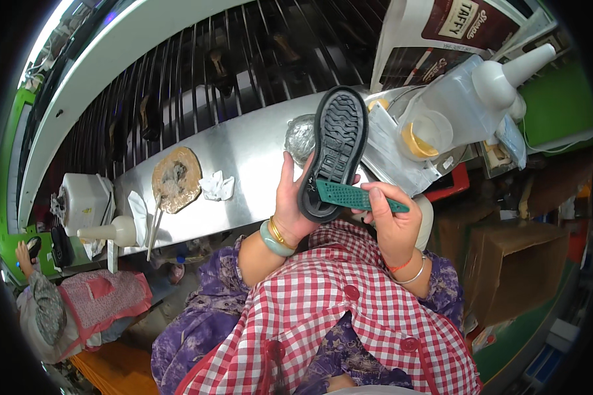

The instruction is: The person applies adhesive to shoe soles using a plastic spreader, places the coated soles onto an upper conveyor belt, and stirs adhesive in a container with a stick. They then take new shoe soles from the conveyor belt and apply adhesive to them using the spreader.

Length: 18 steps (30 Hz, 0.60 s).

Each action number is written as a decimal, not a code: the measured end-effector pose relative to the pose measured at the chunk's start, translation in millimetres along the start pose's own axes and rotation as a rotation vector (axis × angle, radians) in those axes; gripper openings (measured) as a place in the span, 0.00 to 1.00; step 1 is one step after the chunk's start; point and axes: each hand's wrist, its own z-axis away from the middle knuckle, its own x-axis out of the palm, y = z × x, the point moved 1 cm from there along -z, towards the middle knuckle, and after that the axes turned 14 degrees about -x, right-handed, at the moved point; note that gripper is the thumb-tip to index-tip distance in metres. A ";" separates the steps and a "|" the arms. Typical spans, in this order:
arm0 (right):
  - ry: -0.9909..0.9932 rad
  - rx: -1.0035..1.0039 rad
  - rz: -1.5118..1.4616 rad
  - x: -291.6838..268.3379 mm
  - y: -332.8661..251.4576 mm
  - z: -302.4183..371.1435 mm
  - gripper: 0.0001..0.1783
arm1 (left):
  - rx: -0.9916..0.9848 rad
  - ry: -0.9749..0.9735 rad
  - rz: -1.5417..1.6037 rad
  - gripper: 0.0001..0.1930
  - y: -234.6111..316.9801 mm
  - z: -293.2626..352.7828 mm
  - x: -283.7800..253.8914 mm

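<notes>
My left hand (pixel 291 205) holds a black shoe sole (pixel 340 135) upright from below, its ribbed, rimmed inner side facing me. My right hand (pixel 394 224) grips a flat green brush (pixel 356 195) with a dimpled plastic handle. The brush's far end lies across the heel part of the sole; any bristles are hidden. Behind the sole, on the metal ledge, sits a round silvery foil-like lump (pixel 299 139), partly covered by it. To the right of the sole, a clear cup (pixel 431 131) contains something yellowish.
A metal ledge (pixel 244 148) runs before a rack of dark bars. On it lie a brown crusted disc (pixel 176 179) and crumpled white tissue (pixel 217 186). A white-nozzled bottle (pixel 458 92) leans at right, a cardboard box (pixel 517 263) below. Another person (pixel 85 306) works at far left.
</notes>
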 end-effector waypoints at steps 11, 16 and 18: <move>-0.422 0.377 -0.066 -11.6 -30.5 -41.9 0.10 | -0.213 0.015 -0.079 0.42 5.5 15.7 -1.8; -0.587 0.509 -0.091 -0.6 -38.6 -64.3 0.10 | -0.419 -0.044 -0.205 0.48 4.4 18.1 -2.6; -0.655 0.517 -0.010 7.4 -41.2 -67.7 0.10 | -0.516 -0.083 -0.248 0.49 6.1 22.9 2.2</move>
